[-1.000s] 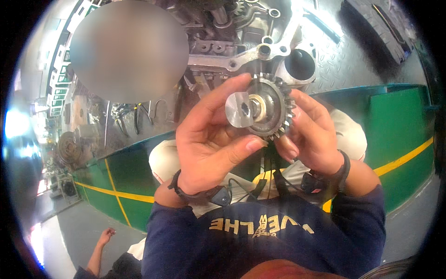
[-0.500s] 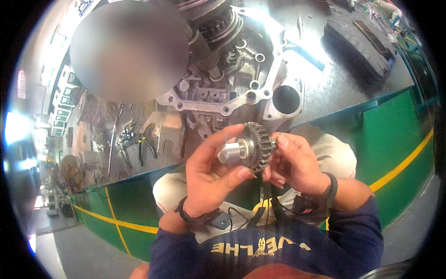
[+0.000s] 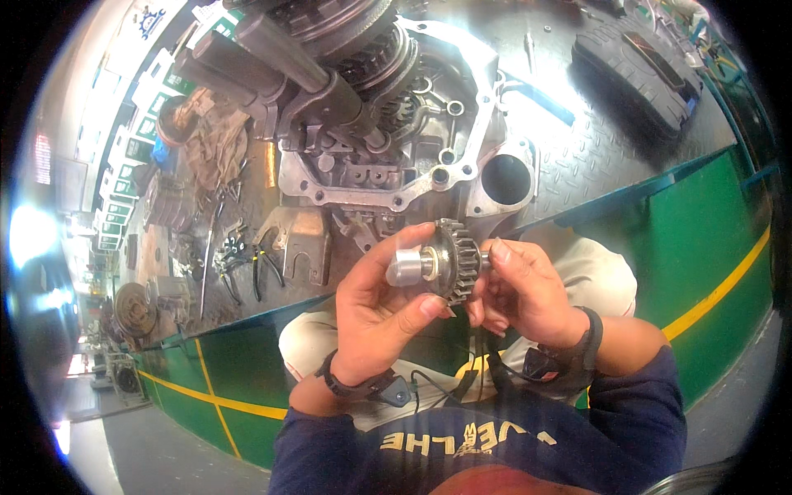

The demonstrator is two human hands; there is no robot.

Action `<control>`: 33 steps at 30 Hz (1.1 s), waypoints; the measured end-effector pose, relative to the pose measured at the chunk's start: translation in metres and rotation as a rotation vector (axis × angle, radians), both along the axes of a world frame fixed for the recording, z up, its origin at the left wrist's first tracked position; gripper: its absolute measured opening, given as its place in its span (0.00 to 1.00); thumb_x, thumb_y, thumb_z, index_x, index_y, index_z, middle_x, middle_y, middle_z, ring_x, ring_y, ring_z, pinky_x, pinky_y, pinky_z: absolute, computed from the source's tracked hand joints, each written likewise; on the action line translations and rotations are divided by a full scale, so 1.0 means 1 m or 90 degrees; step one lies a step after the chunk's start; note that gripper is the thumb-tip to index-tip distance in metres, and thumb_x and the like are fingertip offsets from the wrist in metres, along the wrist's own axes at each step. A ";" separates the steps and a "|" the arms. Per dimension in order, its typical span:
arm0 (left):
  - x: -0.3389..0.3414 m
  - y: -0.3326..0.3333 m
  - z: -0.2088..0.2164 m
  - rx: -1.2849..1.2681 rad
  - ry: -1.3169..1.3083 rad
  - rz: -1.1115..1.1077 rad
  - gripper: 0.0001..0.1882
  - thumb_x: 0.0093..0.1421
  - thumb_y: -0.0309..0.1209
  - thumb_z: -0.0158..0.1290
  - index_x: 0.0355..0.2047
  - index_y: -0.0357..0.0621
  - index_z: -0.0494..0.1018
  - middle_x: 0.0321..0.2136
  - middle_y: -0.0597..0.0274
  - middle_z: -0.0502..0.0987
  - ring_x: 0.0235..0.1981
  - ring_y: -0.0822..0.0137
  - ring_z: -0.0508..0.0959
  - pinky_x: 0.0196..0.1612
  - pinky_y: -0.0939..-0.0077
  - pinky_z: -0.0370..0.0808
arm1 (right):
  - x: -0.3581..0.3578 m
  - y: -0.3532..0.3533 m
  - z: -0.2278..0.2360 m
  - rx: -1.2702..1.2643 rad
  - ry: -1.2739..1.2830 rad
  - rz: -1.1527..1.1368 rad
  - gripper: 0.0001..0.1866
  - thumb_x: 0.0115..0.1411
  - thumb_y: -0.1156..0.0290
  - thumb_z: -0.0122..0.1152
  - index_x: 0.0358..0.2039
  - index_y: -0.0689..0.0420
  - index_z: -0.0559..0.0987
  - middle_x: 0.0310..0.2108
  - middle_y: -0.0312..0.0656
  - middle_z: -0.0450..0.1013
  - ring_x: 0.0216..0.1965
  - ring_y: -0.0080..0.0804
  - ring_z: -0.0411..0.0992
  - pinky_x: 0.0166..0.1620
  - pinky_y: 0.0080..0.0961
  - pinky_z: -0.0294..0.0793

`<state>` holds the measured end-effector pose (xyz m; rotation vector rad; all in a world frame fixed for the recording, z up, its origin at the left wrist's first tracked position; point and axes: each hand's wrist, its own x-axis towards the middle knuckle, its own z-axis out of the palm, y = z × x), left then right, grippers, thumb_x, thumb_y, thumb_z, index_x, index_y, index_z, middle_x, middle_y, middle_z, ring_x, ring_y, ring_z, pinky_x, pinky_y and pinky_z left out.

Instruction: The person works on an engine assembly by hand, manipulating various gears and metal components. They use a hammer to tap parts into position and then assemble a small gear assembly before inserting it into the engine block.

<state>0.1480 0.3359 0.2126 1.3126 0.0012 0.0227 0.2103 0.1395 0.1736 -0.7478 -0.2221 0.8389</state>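
A toothed metal gear point(image 3: 459, 262) on a short shaft is held up between my two hands, in front of the bench edge. My left hand point(image 3: 375, 305) curls round the gear's left face, thumb below and fingers above. A shiny cylindrical shaft end point(image 3: 406, 269) sticks out on that side, with a brass-coloured ring beside the gear. My right hand point(image 3: 524, 289) pinches the thin shaft end on the right, its other fingers bent beneath. Just beyond the hands lies an open gearbox housing point(image 3: 355, 196) with bolt holes along its pale flange.
Large dark shafts and gears point(image 3: 330, 91) stand in the housing. Pliers point(image 3: 266, 268), a long thin rod point(image 3: 205, 264) and a metal bracket point(image 3: 301, 239) lie to the left. A dark ribbed case point(image 3: 631, 78) rests at the far right. The bench has green sides point(image 3: 693, 223).
The view has shifted slightly, and the large shafts and a rag at upper left now show where a blurred patch was. The gear has turned slightly in my hands, which keep their hold.
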 end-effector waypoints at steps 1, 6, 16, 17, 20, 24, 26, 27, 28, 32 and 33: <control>0.000 0.000 0.000 0.000 0.001 -0.001 0.39 0.61 0.36 0.66 0.68 0.38 0.62 0.61 0.36 0.73 0.46 0.61 0.82 0.40 0.76 0.80 | 0.000 0.000 0.001 0.000 0.001 -0.001 0.25 0.77 0.49 0.45 0.35 0.59 0.76 0.24 0.43 0.77 0.16 0.20 0.65 0.20 0.16 0.65; 0.000 0.002 -0.003 0.009 -0.005 -0.002 0.38 0.61 0.36 0.65 0.68 0.39 0.62 0.61 0.35 0.72 0.47 0.61 0.82 0.40 0.76 0.80 | 0.000 0.000 0.001 -0.020 -0.002 -0.005 0.26 0.76 0.49 0.45 0.34 0.59 0.76 0.23 0.43 0.77 0.15 0.20 0.65 0.20 0.17 0.64; 0.000 0.003 -0.003 -0.013 0.008 -0.016 0.37 0.62 0.35 0.65 0.68 0.41 0.62 0.62 0.34 0.71 0.49 0.59 0.83 0.40 0.77 0.81 | 0.000 0.001 0.002 -0.014 -0.002 -0.004 0.26 0.76 0.49 0.45 0.35 0.59 0.76 0.24 0.44 0.77 0.15 0.20 0.65 0.20 0.16 0.64; 0.000 0.003 -0.003 -0.011 0.004 -0.017 0.37 0.62 0.34 0.65 0.68 0.41 0.62 0.62 0.34 0.71 0.49 0.59 0.83 0.40 0.76 0.81 | 0.000 0.001 0.001 -0.013 -0.003 -0.005 0.26 0.76 0.49 0.45 0.35 0.60 0.76 0.24 0.44 0.77 0.15 0.20 0.65 0.20 0.16 0.64; -0.001 0.002 -0.002 -0.013 0.007 -0.018 0.37 0.62 0.34 0.65 0.68 0.41 0.62 0.62 0.34 0.71 0.48 0.59 0.83 0.40 0.77 0.81 | -0.001 0.000 0.001 -0.017 -0.007 -0.006 0.26 0.76 0.49 0.45 0.35 0.60 0.76 0.24 0.44 0.77 0.15 0.20 0.65 0.20 0.16 0.64; 0.000 0.006 -0.002 -0.069 0.005 -0.047 0.35 0.63 0.25 0.63 0.68 0.34 0.62 0.54 0.55 0.77 0.49 0.69 0.79 0.48 0.73 0.80 | -0.001 0.000 0.004 -0.039 -0.003 -0.010 0.26 0.76 0.49 0.45 0.35 0.60 0.76 0.24 0.44 0.77 0.15 0.20 0.65 0.19 0.16 0.64; 0.000 0.007 0.000 -0.064 0.011 -0.047 0.34 0.63 0.26 0.63 0.68 0.34 0.63 0.54 0.55 0.77 0.49 0.69 0.79 0.48 0.74 0.80 | -0.001 0.001 0.004 -0.036 -0.003 -0.010 0.26 0.76 0.48 0.45 0.35 0.60 0.76 0.24 0.44 0.77 0.15 0.20 0.65 0.19 0.16 0.64; 0.000 0.007 0.000 -0.060 0.016 -0.047 0.34 0.63 0.26 0.63 0.68 0.34 0.63 0.54 0.55 0.77 0.49 0.69 0.79 0.48 0.74 0.81 | -0.001 0.001 0.004 -0.033 -0.004 -0.011 0.26 0.76 0.48 0.45 0.35 0.59 0.76 0.24 0.44 0.77 0.15 0.20 0.65 0.19 0.16 0.63; 0.001 0.006 -0.001 -0.060 0.016 -0.046 0.34 0.63 0.26 0.63 0.68 0.34 0.63 0.54 0.55 0.77 0.49 0.69 0.79 0.48 0.74 0.81 | -0.001 0.001 0.003 -0.033 -0.004 -0.010 0.26 0.76 0.48 0.45 0.35 0.59 0.76 0.24 0.44 0.77 0.15 0.20 0.65 0.19 0.16 0.63; 0.001 0.003 -0.002 0.001 0.014 -0.014 0.39 0.62 0.37 0.65 0.69 0.39 0.61 0.62 0.35 0.71 0.47 0.61 0.83 0.39 0.77 0.80 | -0.001 0.000 0.001 -0.026 -0.008 -0.005 0.26 0.76 0.48 0.45 0.36 0.59 0.76 0.24 0.43 0.77 0.15 0.20 0.65 0.19 0.16 0.63; 0.001 0.003 -0.002 0.007 0.016 -0.014 0.39 0.62 0.38 0.65 0.69 0.39 0.61 0.62 0.35 0.71 0.47 0.61 0.83 0.39 0.77 0.80 | -0.001 0.000 0.000 -0.021 -0.009 -0.003 0.26 0.76 0.47 0.45 0.36 0.59 0.76 0.24 0.43 0.77 0.15 0.19 0.65 0.19 0.16 0.63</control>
